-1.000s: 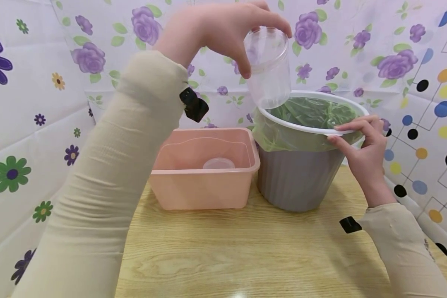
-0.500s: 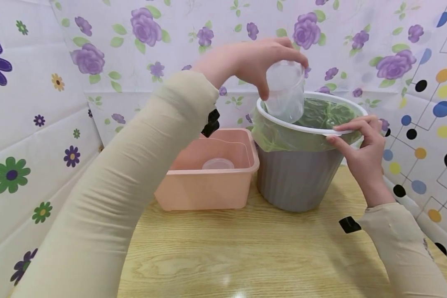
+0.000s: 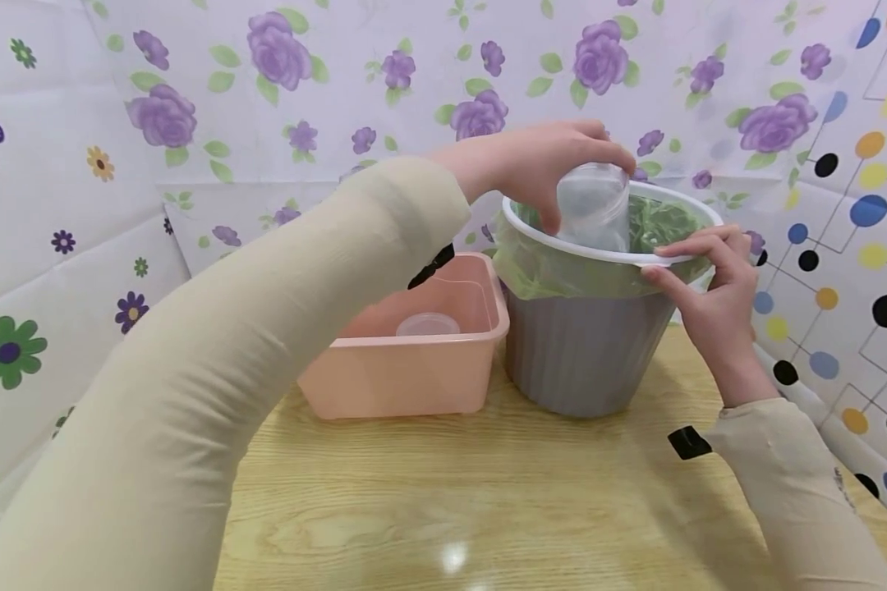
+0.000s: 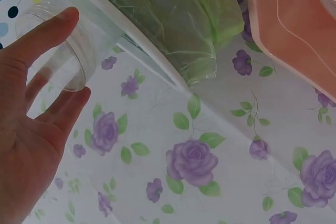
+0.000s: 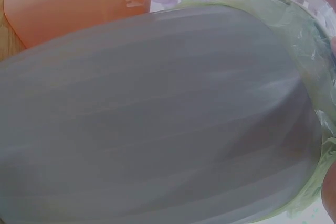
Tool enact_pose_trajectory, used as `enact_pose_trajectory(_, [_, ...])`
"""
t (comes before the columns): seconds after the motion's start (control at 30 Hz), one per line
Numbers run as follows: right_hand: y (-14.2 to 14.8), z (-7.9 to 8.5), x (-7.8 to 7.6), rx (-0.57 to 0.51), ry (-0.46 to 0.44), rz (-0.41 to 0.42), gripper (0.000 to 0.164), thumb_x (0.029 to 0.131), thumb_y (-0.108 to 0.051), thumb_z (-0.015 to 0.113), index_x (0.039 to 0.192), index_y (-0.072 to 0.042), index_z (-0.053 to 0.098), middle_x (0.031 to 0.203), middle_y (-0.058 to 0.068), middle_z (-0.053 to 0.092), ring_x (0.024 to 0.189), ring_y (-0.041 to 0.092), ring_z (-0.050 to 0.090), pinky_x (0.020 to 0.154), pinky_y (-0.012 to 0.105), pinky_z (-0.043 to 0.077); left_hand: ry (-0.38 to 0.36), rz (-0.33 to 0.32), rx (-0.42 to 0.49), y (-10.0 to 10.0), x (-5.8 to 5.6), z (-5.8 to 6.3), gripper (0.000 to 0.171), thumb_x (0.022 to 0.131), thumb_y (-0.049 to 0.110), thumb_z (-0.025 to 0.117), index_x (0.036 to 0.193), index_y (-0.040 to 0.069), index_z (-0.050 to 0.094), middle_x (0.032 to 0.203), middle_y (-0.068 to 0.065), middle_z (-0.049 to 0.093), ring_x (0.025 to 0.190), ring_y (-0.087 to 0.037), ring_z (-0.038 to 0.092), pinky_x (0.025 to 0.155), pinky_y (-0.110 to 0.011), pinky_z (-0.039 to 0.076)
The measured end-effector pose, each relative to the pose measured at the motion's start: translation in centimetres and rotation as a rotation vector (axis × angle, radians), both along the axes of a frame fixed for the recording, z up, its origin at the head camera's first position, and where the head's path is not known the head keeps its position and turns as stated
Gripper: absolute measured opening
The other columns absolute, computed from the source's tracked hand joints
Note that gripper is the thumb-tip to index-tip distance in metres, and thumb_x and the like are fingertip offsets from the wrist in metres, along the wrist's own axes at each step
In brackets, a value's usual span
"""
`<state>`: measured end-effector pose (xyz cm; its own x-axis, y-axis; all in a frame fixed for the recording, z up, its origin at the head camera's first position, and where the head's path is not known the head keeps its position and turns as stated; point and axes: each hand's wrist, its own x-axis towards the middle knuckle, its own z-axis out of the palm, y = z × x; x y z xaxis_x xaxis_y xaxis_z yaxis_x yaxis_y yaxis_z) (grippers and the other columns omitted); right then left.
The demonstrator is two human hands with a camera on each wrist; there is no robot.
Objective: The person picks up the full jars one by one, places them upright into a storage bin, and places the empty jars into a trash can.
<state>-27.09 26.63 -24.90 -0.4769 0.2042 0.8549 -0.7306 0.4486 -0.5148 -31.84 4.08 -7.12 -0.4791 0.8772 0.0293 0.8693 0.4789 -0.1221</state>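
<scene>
My left hand grips a clear plastic cup from above, thumb on the near side and fingers across the top. The lower part of the cup is down inside the mouth of a grey trash can, its bottom hidden behind the white rim. A thin green bag lines the can and hangs over the rim. In the left wrist view, the thumb and fingers curl round the cup. On the can's right side my right hand pinches the rim, thumb outside and fingers on top.
Left of the can stands a pink plastic bin with a clear round plastic piece inside. Both containers rest on a wood-grain table. Flowered sheeting rises behind, and dotted sheeting at the right.
My left hand has moved right and down with the cup, from above the can's left edge to inside its mouth. The right hand keeps its hold on the rim.
</scene>
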Motion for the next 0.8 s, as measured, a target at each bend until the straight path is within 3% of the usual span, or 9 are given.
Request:
enact_pose_trajectory(0.43, [-0.1,0.1,0.1,0.007,0.002,0.002,0.028,0.076,-0.008,0.084,0.093,0.01,0.07,0.093,-0.021,0.051,0.102,0.0,0.042,0.095,0.019,0.027,-0.024,0.023,-0.103,1.0,-1.2,-0.7,0.092,0.081,0.012,0.081,0.154,0.036,0.03,0.16,0.003,0.027,0.149,-0.018,0.025,0.116,-0.035,0.038])
enact_pose_trajectory(0.8, [-0.1,0.0,0.1,0.005,-0.013,0.0,0.028,0.077,-0.006,0.083,0.094,0.01,0.07,0.092,-0.021,0.049,0.102,0.0,0.043,0.094,0.018,0.028,-0.017,0.043,-0.118,1.1,-1.1,-0.9,0.091,0.082,0.013,0.08,0.154,0.037,0.029,0.161,0.004,0.026,0.149,-0.016,0.024,0.115,-0.035,0.04])
